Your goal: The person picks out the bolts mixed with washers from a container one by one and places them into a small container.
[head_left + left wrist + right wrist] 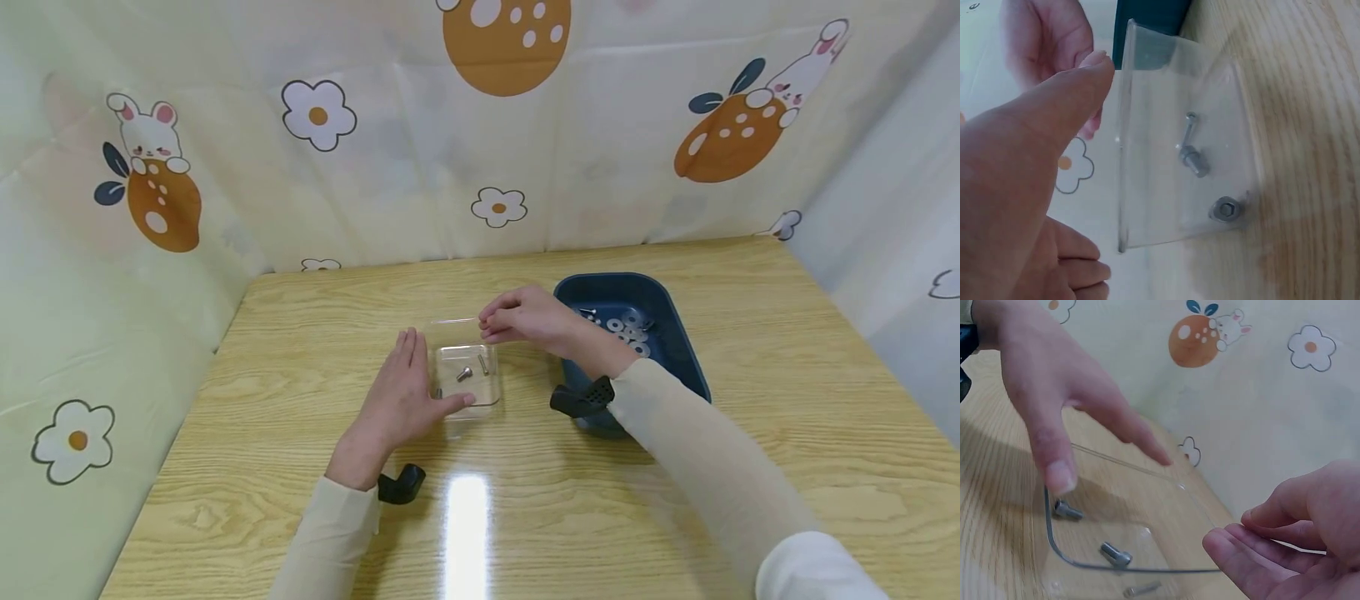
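A clear plastic box [467, 408] stands on the table with metal screws [465, 374] on its floor; one is a socket-head screw [1226, 209]. At the box's left side is my left hand [401, 396], its fingers straight along that side and its thumb reaching over the near rim. My right hand [528, 318] is at the far right corner of the box. Its thumb and fingertips [1219, 540] come together close by the rim, with nothing visible between them. The left thumb [1060, 475] shows by the rim in the right wrist view.
To the right stands a dark blue bin [678, 350] holding several pale washers [630, 329] and small screws [588, 314], under the right forearm. Behind the wooden table [300, 358] hangs a patterned cloth [405, 167]. Light reflects off the table in front.
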### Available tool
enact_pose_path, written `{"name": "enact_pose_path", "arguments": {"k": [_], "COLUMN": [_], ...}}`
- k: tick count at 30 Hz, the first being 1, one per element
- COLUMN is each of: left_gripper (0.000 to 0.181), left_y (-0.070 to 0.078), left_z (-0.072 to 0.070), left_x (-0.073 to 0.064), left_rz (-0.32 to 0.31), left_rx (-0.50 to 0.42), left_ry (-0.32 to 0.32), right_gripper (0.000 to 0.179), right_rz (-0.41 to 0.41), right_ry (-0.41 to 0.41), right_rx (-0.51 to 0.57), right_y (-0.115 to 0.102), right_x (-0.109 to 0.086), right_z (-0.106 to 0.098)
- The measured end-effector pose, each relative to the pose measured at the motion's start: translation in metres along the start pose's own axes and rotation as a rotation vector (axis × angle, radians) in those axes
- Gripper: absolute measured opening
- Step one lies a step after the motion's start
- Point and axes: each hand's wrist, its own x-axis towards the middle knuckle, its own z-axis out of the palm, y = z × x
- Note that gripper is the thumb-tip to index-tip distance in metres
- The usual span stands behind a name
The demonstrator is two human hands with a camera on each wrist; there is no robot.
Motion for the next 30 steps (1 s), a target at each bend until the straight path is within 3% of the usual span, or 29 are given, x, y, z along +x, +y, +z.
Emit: {"name": "enact_pose_path", "arguments": {"k": [12, 30], "left_gripper": [0.119, 0.117], "left_y": [0.009, 0.033], "left_z": [-0.005, -0.006], "left_x": [0.004, 0.014], "left_rz": [0.057, 0.105], "left_rx": [-0.006, 0.004], "left_ry": [0.04, 0.022], "right_gripper": [0.032, 0.033], "right_rz": [-0.008, -0.017], "right_ry": [0.034, 0.116], "right_rx": [0.043, 0.102], "right_y": [0.006, 0.017], "right_x": [-0.01, -0.031], "right_z": [-0.024, -0.07]}}
